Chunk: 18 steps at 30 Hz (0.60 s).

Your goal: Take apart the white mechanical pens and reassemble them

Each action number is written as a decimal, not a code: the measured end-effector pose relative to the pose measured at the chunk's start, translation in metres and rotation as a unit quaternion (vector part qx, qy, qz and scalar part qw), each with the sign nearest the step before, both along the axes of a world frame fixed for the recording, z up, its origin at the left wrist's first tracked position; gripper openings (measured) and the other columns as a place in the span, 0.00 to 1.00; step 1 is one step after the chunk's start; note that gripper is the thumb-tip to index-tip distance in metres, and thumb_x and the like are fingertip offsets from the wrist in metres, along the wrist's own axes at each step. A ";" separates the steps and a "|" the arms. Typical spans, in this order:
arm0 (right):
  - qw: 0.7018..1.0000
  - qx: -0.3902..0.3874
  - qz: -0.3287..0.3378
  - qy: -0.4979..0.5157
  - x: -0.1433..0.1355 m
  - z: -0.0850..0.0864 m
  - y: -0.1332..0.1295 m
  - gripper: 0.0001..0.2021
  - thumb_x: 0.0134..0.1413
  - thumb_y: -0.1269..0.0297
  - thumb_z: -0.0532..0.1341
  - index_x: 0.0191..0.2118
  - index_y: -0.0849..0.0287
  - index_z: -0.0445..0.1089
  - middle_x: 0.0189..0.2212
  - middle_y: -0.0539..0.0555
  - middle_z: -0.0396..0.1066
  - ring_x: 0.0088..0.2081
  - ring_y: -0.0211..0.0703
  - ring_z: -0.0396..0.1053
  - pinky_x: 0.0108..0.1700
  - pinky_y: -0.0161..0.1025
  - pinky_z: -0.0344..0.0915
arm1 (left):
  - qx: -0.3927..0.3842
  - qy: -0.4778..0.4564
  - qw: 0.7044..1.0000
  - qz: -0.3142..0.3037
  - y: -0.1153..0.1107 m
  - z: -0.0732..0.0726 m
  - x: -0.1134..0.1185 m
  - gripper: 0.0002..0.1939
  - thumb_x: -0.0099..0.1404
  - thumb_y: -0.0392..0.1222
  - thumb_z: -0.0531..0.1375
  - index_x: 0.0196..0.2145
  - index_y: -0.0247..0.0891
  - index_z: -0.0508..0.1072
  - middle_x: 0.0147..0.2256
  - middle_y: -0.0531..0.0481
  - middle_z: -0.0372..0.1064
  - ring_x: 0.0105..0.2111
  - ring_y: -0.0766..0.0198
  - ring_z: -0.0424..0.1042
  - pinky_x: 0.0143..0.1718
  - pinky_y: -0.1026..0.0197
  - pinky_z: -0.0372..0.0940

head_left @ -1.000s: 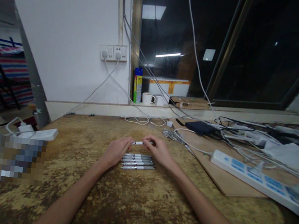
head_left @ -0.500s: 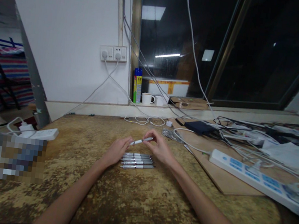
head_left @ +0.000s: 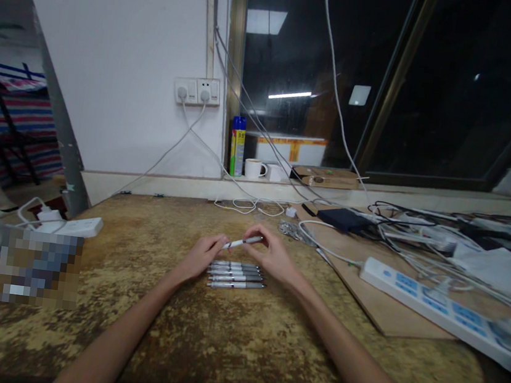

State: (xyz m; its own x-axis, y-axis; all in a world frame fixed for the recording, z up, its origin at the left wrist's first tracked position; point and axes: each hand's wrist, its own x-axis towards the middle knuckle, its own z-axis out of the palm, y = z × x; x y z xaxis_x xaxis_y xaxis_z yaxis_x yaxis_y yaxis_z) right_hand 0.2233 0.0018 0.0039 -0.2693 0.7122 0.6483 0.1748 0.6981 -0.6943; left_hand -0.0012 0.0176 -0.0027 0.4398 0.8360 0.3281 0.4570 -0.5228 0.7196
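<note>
A white and grey pen [head_left: 234, 244] is held up between my two hands, tilted with its grey end higher at the right. My left hand [head_left: 205, 253] is closed on its white end, which the fingers partly hide. The fingertips of my right hand [head_left: 269, 250] pinch it near the grey part. Just below, several similar pens [head_left: 236, 275] lie side by side in a stack of parallel rows on the worn wooden table [head_left: 237, 338].
At the right, a long white power strip [head_left: 428, 306] crosses a brown board [head_left: 376, 306] among tangled cables and a dark box [head_left: 345, 220]. A smaller power strip [head_left: 78, 227] sits at the left. A white mug [head_left: 253, 168] and spray can [head_left: 237, 146] stand on the sill.
The view has shifted slightly. My right fingers have moved a little along the pen toward its middle; both hands still hold it above the row of pens.
</note>
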 end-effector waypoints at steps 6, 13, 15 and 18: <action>0.998 -0.053 -0.033 -0.028 -0.001 -0.004 0.001 0.07 0.61 0.62 0.61 0.41 0.57 0.73 0.37 0.52 0.76 0.40 0.43 0.73 0.43 0.40 0.67 | 0.022 0.042 0.999 0.014 -0.001 0.000 -0.001 0.25 0.74 0.55 0.45 0.33 0.35 0.73 0.28 0.53 0.66 0.30 0.62 0.63 0.33 0.64 0.57; 0.999 -0.039 -0.012 -0.003 0.003 -0.005 0.007 0.07 0.58 0.62 0.63 0.41 0.57 0.73 0.37 0.53 0.76 0.41 0.44 0.73 0.45 0.41 0.68 | 0.015 0.018 1.000 0.010 0.000 0.000 0.001 0.25 0.74 0.55 0.46 0.35 0.35 0.74 0.32 0.50 0.70 0.33 0.60 0.66 0.37 0.62 0.61; 0.999 -0.038 -0.006 0.001 0.003 -0.006 0.007 0.07 0.57 0.63 0.63 0.40 0.57 0.73 0.37 0.52 0.75 0.41 0.44 0.73 0.45 0.41 0.68 | 0.003 0.013 1.000 0.007 0.001 -0.001 0.000 0.25 0.74 0.55 0.46 0.36 0.35 0.74 0.33 0.49 0.70 0.35 0.60 0.66 0.37 0.62 0.62; 0.999 -0.033 -0.006 0.007 0.002 -0.005 0.007 0.06 0.57 0.64 0.63 0.40 0.57 0.72 0.37 0.52 0.74 0.41 0.43 0.72 0.46 0.41 0.67 | -0.011 0.007 1.000 0.003 0.002 -0.001 -0.001 0.25 0.74 0.55 0.46 0.37 0.35 0.75 0.33 0.50 0.70 0.35 0.60 0.66 0.36 0.63 0.62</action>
State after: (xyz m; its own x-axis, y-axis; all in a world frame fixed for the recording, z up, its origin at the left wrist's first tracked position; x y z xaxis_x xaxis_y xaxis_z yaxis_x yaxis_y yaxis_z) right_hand 0.2257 0.0089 -0.0015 -0.2527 0.7563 0.6034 0.1731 0.6489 -0.7409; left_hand -0.0019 0.0196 -0.0040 0.4398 0.8450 0.3042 0.4700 -0.5052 0.7238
